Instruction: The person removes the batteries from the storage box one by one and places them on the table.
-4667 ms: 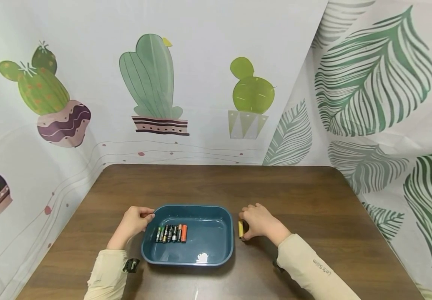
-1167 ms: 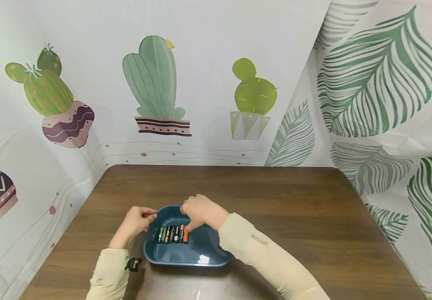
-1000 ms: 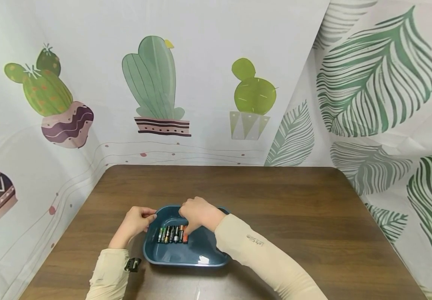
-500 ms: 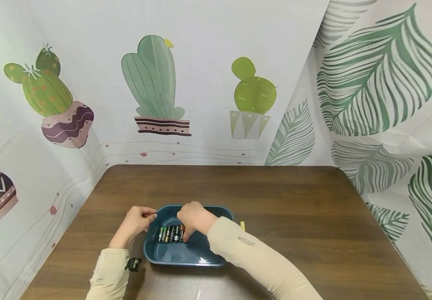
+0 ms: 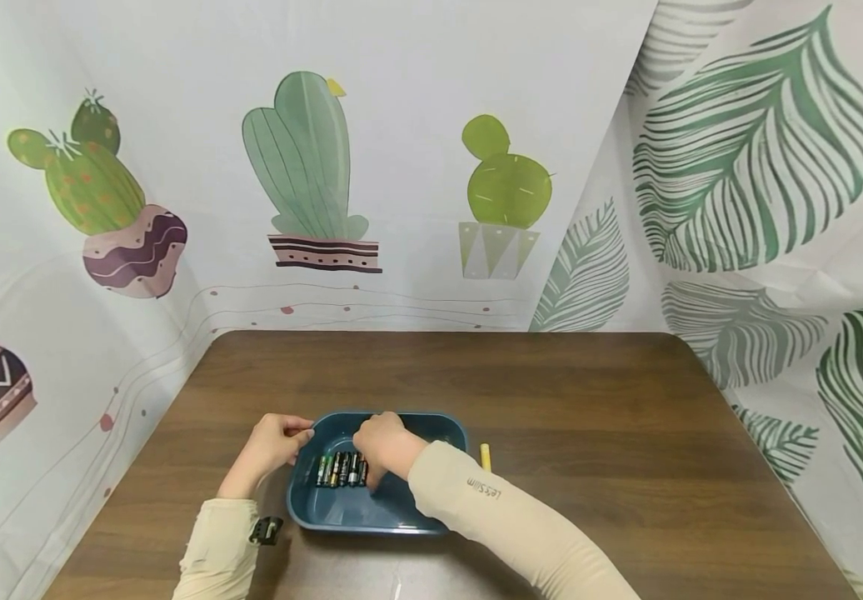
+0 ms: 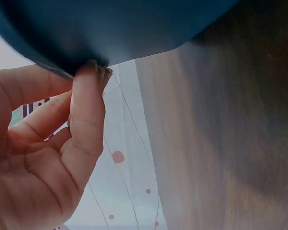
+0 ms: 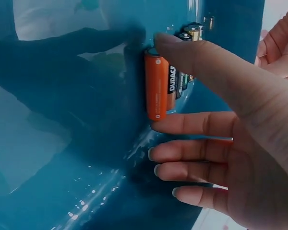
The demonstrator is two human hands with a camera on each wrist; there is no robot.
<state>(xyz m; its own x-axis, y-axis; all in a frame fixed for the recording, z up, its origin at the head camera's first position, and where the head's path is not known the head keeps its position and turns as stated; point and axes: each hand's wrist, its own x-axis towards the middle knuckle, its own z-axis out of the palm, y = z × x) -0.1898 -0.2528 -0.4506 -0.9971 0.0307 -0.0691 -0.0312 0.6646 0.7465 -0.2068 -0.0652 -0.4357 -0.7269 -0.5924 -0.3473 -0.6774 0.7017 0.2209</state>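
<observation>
My left hand (image 5: 270,442) pinches the upper left rim of a dark blue tray (image 5: 341,518) between thumb and fingers; the left wrist view shows the thumb (image 6: 88,110) against the tray wall. My right hand (image 5: 386,442) reaches into the tray at the right end of a row of batteries (image 5: 341,469). In the right wrist view it pinches an orange battery (image 7: 156,86) end to end, thumb at one end and index fingertip at the other. Beside that lies a black and copper battery (image 7: 172,84). In the head view the right hand hides the orange one.
A small yellow cylinder (image 5: 485,456) stands out on the brown wooden table (image 5: 589,400), right of the tray and partly behind the right sleeve (image 5: 506,517). Behind the table hangs a cloth (image 5: 409,167) printed with cacti and leaves.
My right hand went from the yellow cylinder right of the tray to the orange battery inside it, then settled lower over it. The left hand keeps its hold on the rim.
</observation>
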